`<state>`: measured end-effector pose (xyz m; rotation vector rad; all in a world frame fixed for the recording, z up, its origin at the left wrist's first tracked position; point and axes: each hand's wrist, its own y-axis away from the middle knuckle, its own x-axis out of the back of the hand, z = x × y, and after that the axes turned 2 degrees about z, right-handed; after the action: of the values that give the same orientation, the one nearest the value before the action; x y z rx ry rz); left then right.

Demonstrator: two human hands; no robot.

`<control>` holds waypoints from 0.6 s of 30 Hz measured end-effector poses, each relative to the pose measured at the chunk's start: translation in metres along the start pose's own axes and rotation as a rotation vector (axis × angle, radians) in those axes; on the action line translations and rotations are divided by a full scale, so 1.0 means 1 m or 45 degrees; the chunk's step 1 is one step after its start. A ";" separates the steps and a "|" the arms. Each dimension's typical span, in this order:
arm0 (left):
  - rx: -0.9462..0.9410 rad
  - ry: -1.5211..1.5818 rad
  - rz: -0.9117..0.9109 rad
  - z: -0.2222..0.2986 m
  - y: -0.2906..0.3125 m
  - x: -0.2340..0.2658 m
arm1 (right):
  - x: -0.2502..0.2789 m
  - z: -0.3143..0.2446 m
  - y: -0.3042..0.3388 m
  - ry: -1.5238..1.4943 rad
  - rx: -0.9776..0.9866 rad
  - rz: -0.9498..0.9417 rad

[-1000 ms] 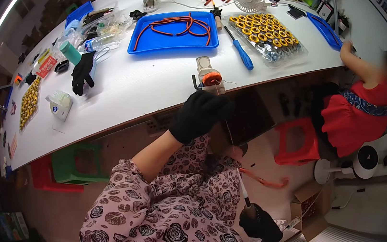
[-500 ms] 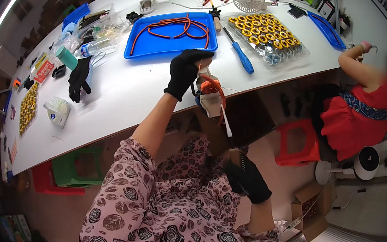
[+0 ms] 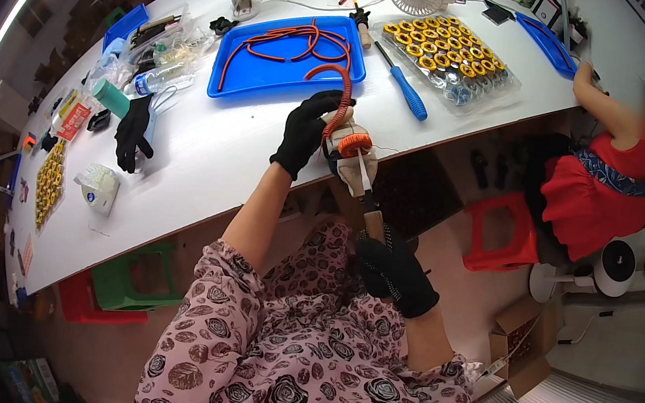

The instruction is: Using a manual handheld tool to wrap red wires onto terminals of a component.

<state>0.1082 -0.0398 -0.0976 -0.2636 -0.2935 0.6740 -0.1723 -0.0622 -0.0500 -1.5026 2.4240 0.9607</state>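
Observation:
My left hand (image 3: 304,135), in a black glove, is closed at the table's front edge. Its fingers curl around a thick red-brown wire (image 3: 343,91) that arches up over the blue tray. Just beside them sits an orange-wound coil (image 3: 354,144) on a pale padded piece (image 3: 351,174); how that piece is held is hidden. My right hand (image 3: 396,273), gloved in black, grips the wooden handle of a slim-shafted hand tool (image 3: 373,224) from below. The tool's pale tip meets the coil; its exact contact is too small to tell.
Long red wires lie in the blue tray (image 3: 220,80). A blue-handled screwdriver (image 3: 408,94) and a clear pack of yellow rings (image 3: 449,56) are to its right. Two fans, a bottle (image 3: 156,80) and a spare black glove (image 3: 134,132) stand or lie around. A co-worker (image 3: 606,188) sits at right.
My right hand has moved up and left, bringing the tool to the coil. The wire, which hung down over the coil, now arches up toward the tray.

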 end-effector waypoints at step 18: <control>-1.159 -1.190 0.204 0.105 0.048 -0.023 | 0.038 0.058 0.123 1.224 0.687 0.607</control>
<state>0.0269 -0.0038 -0.0201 -0.8399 -1.4994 0.7545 -0.3070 -0.0209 -0.0570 -1.3533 3.3469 -0.5733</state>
